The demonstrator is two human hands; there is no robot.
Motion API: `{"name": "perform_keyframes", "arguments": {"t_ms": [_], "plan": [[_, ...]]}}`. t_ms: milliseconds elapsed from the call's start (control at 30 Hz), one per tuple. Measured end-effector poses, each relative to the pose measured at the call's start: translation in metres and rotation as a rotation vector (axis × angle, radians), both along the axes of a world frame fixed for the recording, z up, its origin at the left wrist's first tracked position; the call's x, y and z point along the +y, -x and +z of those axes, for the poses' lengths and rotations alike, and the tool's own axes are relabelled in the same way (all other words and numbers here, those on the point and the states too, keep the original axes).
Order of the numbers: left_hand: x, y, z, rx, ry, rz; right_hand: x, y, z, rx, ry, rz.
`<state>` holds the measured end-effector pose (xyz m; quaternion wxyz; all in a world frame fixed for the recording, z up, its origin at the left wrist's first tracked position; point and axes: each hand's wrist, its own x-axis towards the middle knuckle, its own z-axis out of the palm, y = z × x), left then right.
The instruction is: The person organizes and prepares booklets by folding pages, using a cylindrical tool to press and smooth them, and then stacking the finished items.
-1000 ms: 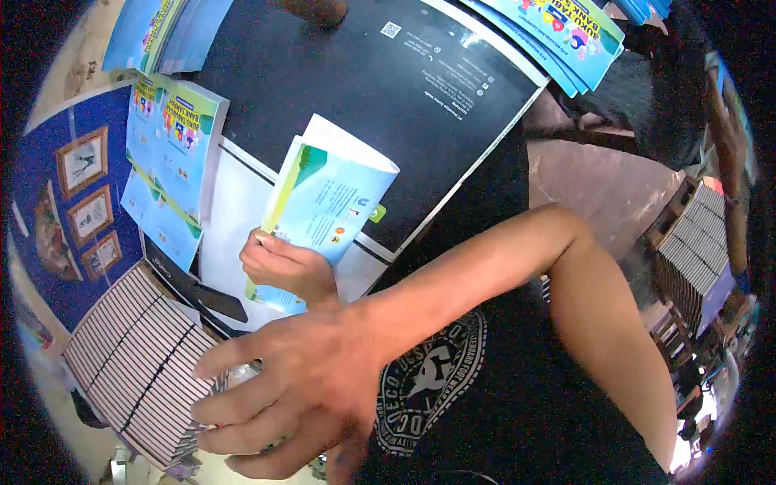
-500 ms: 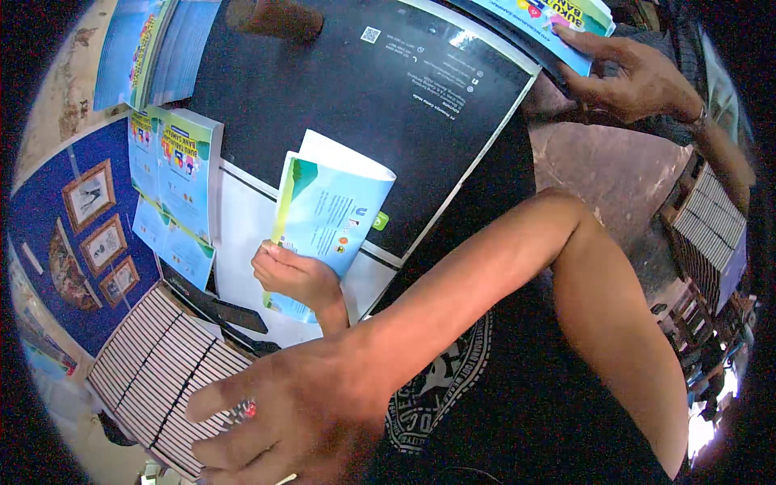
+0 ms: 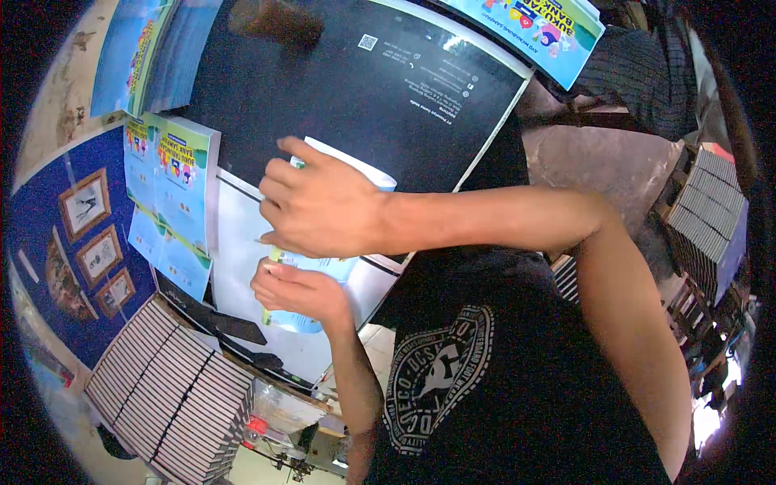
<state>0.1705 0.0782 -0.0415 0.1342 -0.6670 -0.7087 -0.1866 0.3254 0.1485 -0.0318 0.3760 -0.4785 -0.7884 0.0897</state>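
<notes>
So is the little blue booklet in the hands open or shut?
Shut: the blue booklet lies flat, closed, between the left hand and right hand.

Two bare hands are in view: the right hand (image 3: pixel 323 206) and the left hand (image 3: pixel 301 291). Between them they hold one light-blue booklet (image 3: pixel 311 319). One large black printed sheet (image 3: pixel 364 105) lies under it, and one white sheet (image 3: pixel 238 259) lies beside that. Colourful booklet covers sit in three separate piles: one stack at the left (image 3: pixel 174 190), one at the upper left (image 3: pixel 141 52), and one at the upper right (image 3: pixel 533 28); how many covers each pile holds cannot be told. Two blocks of bound book spines show, one at the lower left (image 3: pixel 166 388) and one at the right (image 3: pixel 707 214). Three framed pictures (image 3: pixel 85 206) show on a dark-blue cover.
</notes>
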Motion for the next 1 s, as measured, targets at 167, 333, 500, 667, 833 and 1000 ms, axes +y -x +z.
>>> {"name": "perform_keyframes", "arguments": {"t_ms": [167,333,500,667,833,1000], "plan": [[-0.007,0.004,0.004,0.014,-0.076,-0.003,-0.004,-0.003,-0.005,0.193,-0.157,0.132],[-0.004,0.008,0.006,-0.012,0.102,-0.017,0.002,-0.002,-0.014,0.184,-0.091,0.054],[0.012,0.012,0.004,-0.135,0.294,-0.048,0.012,-0.001,-0.018,0.047,0.182,0.095],[0.011,0.004,0.003,-0.102,0.238,-0.02,0.007,0.0,-0.009,0.128,0.122,0.102],[0.016,0.003,0.005,0.228,0.385,0.214,-0.044,0.04,0.067,0.479,-0.108,0.362],[0.01,0.009,0.0,-0.051,0.168,-0.036,-0.055,0.039,0.115,1.001,-0.378,0.567]]}}
